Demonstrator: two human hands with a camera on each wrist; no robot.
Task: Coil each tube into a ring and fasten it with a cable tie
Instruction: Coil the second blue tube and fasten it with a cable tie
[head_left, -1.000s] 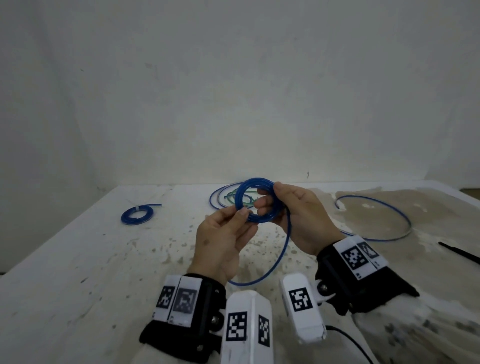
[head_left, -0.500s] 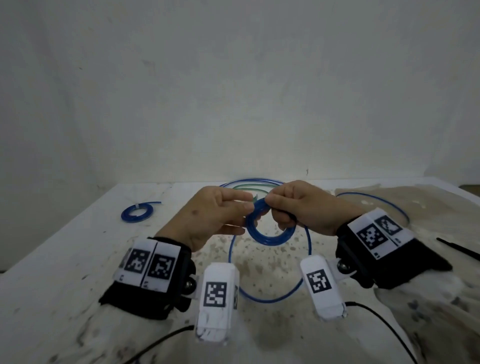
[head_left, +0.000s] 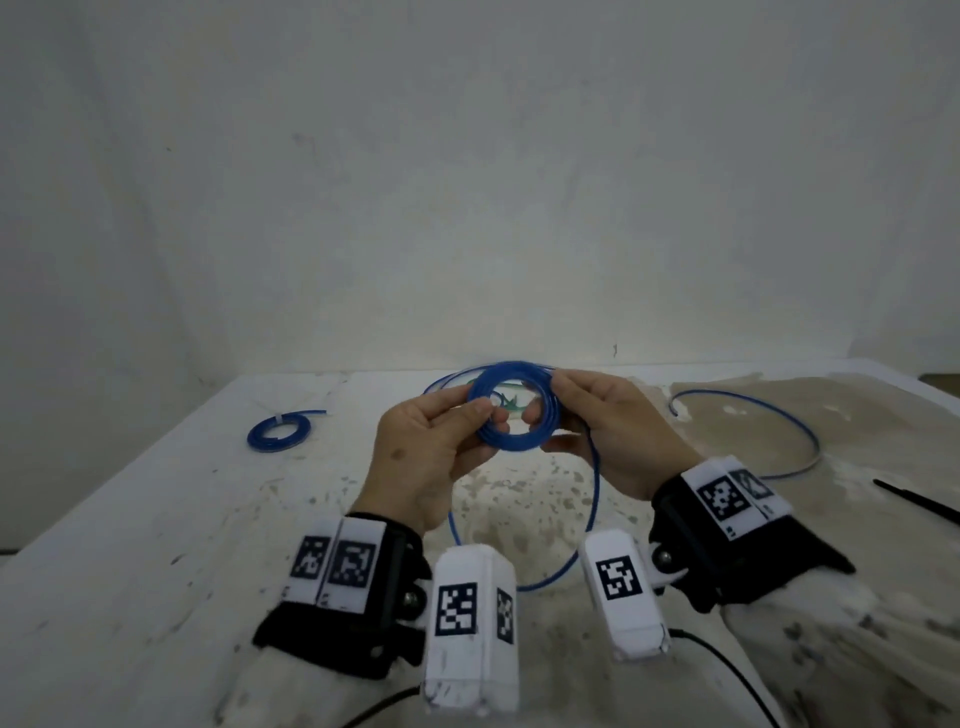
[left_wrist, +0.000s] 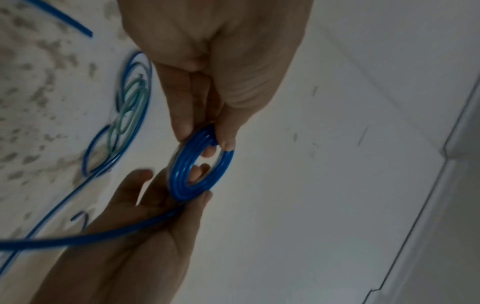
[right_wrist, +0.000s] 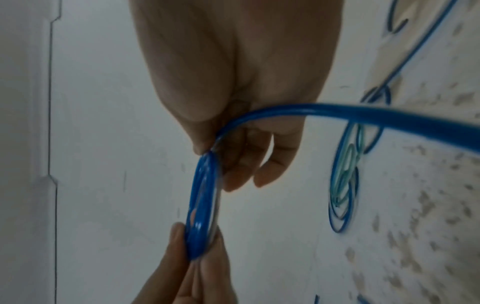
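Observation:
A blue tube wound into a small ring (head_left: 511, 446) is held up over the table between both hands, facing me. My left hand (head_left: 480, 415) pinches the ring's left side between thumb and fingers. My right hand (head_left: 548, 415) pinches its right side. The tube's loose tail (head_left: 594, 493) drops from the right hand and loops down toward my wrists. The left wrist view has the ring (left_wrist: 182, 185) with the left hand (left_wrist: 221, 142) above it and the right hand (left_wrist: 187, 203) below. Seen edge-on in the right wrist view, the ring (right_wrist: 202, 205) sits between the right hand (right_wrist: 215, 158) and the left hand (right_wrist: 200, 255).
A tied blue coil (head_left: 278, 434) lies at the left of the white table (head_left: 156, 519). Loose blue and green tubes (head_left: 444, 383) lie behind the hands. Another blue tube (head_left: 779, 410) curves at the right. A black cable tie (head_left: 914, 500) lies near the right edge.
Half a second ago the hands were turned over with the ring lower. Now both have rotated back and lifted, so the ring faces me again.

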